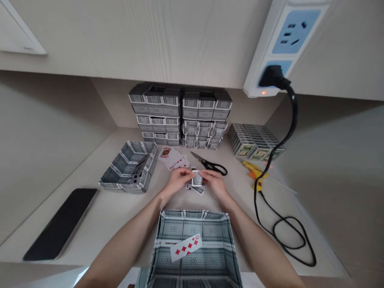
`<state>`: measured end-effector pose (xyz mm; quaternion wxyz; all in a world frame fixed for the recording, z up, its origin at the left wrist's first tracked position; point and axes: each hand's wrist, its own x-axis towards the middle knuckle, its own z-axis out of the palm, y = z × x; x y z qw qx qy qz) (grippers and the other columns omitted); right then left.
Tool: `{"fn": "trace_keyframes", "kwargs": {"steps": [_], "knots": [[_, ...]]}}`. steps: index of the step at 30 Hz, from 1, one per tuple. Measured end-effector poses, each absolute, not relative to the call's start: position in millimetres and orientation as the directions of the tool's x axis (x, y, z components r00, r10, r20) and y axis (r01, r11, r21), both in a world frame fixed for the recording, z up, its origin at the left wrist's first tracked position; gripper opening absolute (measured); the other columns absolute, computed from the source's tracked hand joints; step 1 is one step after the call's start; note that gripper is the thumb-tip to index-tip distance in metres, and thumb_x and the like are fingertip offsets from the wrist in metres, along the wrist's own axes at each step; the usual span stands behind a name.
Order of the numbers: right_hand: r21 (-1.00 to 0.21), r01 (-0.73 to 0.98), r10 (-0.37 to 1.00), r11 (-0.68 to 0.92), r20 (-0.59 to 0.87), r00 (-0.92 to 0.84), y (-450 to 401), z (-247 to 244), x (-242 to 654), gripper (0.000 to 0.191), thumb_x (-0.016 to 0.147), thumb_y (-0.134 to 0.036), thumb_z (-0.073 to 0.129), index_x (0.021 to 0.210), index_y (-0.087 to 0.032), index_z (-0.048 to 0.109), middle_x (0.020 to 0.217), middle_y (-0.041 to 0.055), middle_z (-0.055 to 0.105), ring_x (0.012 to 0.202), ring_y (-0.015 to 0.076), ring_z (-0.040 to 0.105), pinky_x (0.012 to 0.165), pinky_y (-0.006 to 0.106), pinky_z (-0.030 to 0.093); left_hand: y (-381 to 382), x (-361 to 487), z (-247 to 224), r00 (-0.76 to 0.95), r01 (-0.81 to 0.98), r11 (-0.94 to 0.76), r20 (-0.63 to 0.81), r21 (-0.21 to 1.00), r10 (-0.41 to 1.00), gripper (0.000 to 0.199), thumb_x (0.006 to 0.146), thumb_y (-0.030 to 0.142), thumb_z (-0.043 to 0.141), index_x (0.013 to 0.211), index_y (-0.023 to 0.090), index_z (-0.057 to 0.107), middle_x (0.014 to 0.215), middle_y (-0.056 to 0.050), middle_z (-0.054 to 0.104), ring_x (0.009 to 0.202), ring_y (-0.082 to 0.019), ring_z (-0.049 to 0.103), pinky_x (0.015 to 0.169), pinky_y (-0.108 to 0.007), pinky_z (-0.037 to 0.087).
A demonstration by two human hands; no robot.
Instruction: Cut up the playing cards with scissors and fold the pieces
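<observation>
Both my left hand (179, 178) and my right hand (214, 182) pinch a playing card (197, 179) at its two sides, its patterned back facing me. Under and beside it lie a king card (188, 187) and another card, partly covered. Just beyond my right hand are black-handled scissors (214, 165), blades pointing away to the left. A fanned pile of face-up cards (173, 157) lies past my left hand. Close to my body, between my forearms, stands an open box made of cards (193, 224), with a cut piece of a diamond card (186, 247) in it.
Stacked card-made boxes (159, 108) stand at the back, beside packs of cards (255, 140). On the left are a card-made tray (123, 160) with loose cards and a black phone (61, 224). A yellow glue gun (253, 170) lies right; its cable (291, 132) hangs from a power strip (285, 48).
</observation>
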<state>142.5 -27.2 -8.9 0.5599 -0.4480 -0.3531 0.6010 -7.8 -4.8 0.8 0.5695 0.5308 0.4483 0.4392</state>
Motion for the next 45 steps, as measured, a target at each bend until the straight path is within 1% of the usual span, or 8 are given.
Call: {"fn": "trace_keyframes", "kwargs": {"steps": [10, 19, 27, 33, 35, 38, 41, 45], "knots": [[-0.933, -0.343, 0.992, -0.113, -0.126, 0.015, -26, -15, 144, 0.024, 0.058, -0.035, 0.072, 0.07, -0.015, 0.07, 0.06, 0.0011, 0.062, 0.051, 0.0115, 0.052, 0.053, 0.026, 0.041, -7, -6, 3, 0.222, -0.05, 0.077, -0.064, 0.996, 0.973, 0.024, 0.055, 0.034, 0.072, 0.06, 0.013, 0.063, 0.057, 0.001, 0.06, 0.052, -0.009, 0.051, 0.055, -0.021, 0.04], [-0.971, -0.234, 0.994, -0.057, -0.078, 0.082, -27, -9, 144, 0.026, 0.058, -0.039, 0.071, 0.067, -0.014, 0.07, 0.057, 0.0004, 0.06, 0.048, 0.0107, 0.047, 0.049, 0.024, 0.037, -8, -5, 6, 0.252, -0.042, 0.062, -0.049, 0.997, 0.967, 0.027, 0.059, 0.038, 0.068, 0.057, 0.013, 0.06, 0.053, 0.002, 0.056, 0.05, -0.008, 0.048, 0.052, -0.02, 0.038], [-0.979, -0.197, 0.995, -0.046, -0.062, 0.076, -27, -10, 144, 0.027, 0.059, -0.04, 0.069, 0.066, -0.015, 0.069, 0.053, -0.001, 0.057, 0.047, 0.0095, 0.043, 0.048, 0.023, 0.033, -8, -5, 5, 0.244, -0.055, 0.06, -0.045, 0.997, 0.969, 0.027, 0.057, 0.038, 0.07, 0.059, 0.013, 0.06, 0.055, 0.002, 0.057, 0.051, -0.008, 0.048, 0.052, -0.02, 0.039], [-0.989, -0.138, 0.997, -0.056, -0.063, 0.05, -26, -6, 144, 0.033, 0.06, -0.049, 0.066, 0.064, -0.016, 0.065, 0.051, -0.0023, 0.054, 0.045, 0.0093, 0.042, 0.044, 0.022, 0.033, -10, -3, 7, 0.222, -0.052, 0.032, -0.02, 0.998, 0.975, 0.029, 0.056, 0.04, 0.07, 0.057, 0.013, 0.059, 0.054, 0.002, 0.058, 0.051, -0.009, 0.049, 0.051, -0.02, 0.039], [-0.989, -0.128, 0.997, -0.072, -0.072, -0.007, -26, -4, 143, 0.036, 0.063, -0.052, 0.063, 0.06, -0.017, 0.062, 0.048, -0.0026, 0.052, 0.043, 0.0096, 0.043, 0.042, 0.022, 0.034, -9, -4, 7, 0.224, -0.061, 0.04, -0.026, 0.997, 0.974, 0.029, 0.057, 0.039, 0.07, 0.057, 0.013, 0.058, 0.055, 0.002, 0.058, 0.051, -0.009, 0.049, 0.051, -0.02, 0.039], [-0.984, -0.138, 0.991, -0.115, -0.104, -0.082, -27, -4, 141, 0.04, 0.065, -0.056, 0.059, 0.058, -0.017, 0.061, 0.051, -0.0007, 0.055, 0.045, 0.0132, 0.05, 0.045, 0.026, 0.041, -9, -5, 7, 0.23, -0.079, 0.048, -0.029, 0.996, 0.973, 0.028, 0.058, 0.039, 0.069, 0.056, 0.013, 0.057, 0.054, 0.002, 0.057, 0.05, -0.008, 0.049, 0.051, -0.02, 0.038], [-0.984, -0.132, 0.991, -0.119, -0.11, -0.074, -28, -6, 139, 0.041, 0.065, -0.058, 0.059, 0.06, -0.017, 0.061, 0.051, 0.0001, 0.057, 0.045, 0.0157, 0.054, 0.047, 0.029, 0.045, -9, -5, 5, 0.222, -0.088, 0.05, -0.029, 0.995, 0.975, 0.028, 0.057, 0.038, 0.07, 0.056, 0.013, 0.057, 0.053, 0.002, 0.056, 0.05, -0.008, 0.048, 0.051, -0.02, 0.037], [-0.989, -0.115, 0.994, -0.096, -0.089, -0.062, -28, -8, 139, 0.042, 0.066, -0.058, 0.058, 0.059, -0.017, 0.061, 0.049, 0.0002, 0.057, 0.044, 0.0156, 0.055, 0.046, 0.029, 0.046, -9, -4, 3, 0.218, -0.091, 0.063, -0.041, 0.994, 0.975, 0.028, 0.057, 0.037, 0.07, 0.057, 0.012, 0.057, 0.054, 0.002, 0.056, 0.05, -0.008, 0.048, 0.051, -0.02, 0.038]]}}
